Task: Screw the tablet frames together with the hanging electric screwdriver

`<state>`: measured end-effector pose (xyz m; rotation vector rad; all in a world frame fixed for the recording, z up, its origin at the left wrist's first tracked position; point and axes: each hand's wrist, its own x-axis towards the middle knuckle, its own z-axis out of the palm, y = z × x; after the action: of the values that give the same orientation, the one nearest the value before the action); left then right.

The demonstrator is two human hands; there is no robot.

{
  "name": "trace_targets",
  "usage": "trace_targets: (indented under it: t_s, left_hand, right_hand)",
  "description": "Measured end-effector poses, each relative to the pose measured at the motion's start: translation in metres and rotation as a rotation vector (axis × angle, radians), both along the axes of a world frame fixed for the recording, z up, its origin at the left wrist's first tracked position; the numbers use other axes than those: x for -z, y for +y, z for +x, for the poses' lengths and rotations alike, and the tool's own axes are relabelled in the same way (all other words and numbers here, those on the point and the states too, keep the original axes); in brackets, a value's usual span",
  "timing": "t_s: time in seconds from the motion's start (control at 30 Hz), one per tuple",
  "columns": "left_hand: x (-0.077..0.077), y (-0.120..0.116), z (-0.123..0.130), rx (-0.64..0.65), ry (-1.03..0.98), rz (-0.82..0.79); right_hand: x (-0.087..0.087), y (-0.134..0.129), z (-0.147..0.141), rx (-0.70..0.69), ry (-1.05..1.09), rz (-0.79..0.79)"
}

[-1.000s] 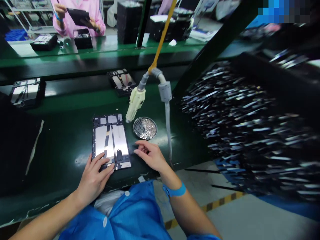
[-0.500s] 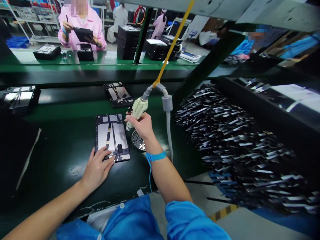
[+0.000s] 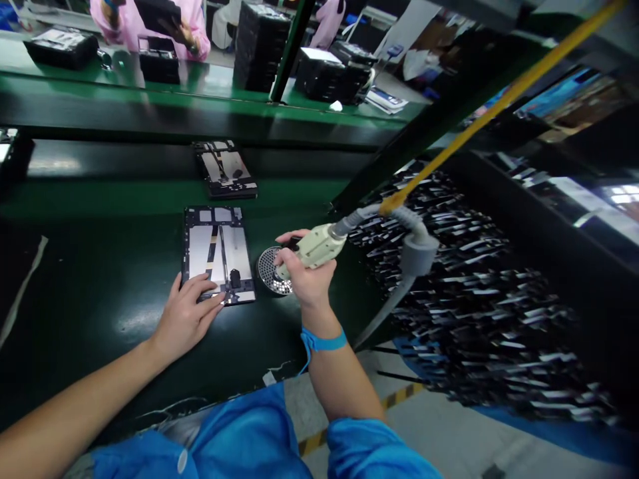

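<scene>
My left hand rests with its fingers stretched over the lower left corner of an opened tablet, which lies flat on the green bench. The tablet's silver inside, a dark ribbon cable and black edges show. In my right hand is a pale green electric screwdriver, its front end pointing down and left over a round dish with a perforated metal top. The driver's bit is hidden by my fingers and the dish. A grey cord and a yellow strap run from the driver's back end.
A second opened tablet lies farther back. To the right, a large bin holds many dark strip-like parts. A slanted dark post rises between. Across the bench stand stacked black devices and a person in pink.
My right hand has swung the screwdriver from near the tablet's right edge to over the round dish, tilting it toward the right. My left hand stays on the tablet; the whole view has shifted.
</scene>
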<state>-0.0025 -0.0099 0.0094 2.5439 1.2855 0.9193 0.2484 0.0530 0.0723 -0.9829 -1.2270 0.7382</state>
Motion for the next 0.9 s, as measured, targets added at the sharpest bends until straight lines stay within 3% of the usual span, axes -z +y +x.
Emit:
trace_targets:
  t_s: [0.2,0.9]
  left_hand:
    - [0.0,0.0,-0.001,0.012,0.007,-0.001]
    - [0.002,-0.001,-0.003,0.019,-0.008,-0.012]
  right_hand:
    - [0.014,-0.008,0.004,0.126,-0.054,0.031]
    - [0.027,-0.006,0.004,0.175,-0.06,0.031]
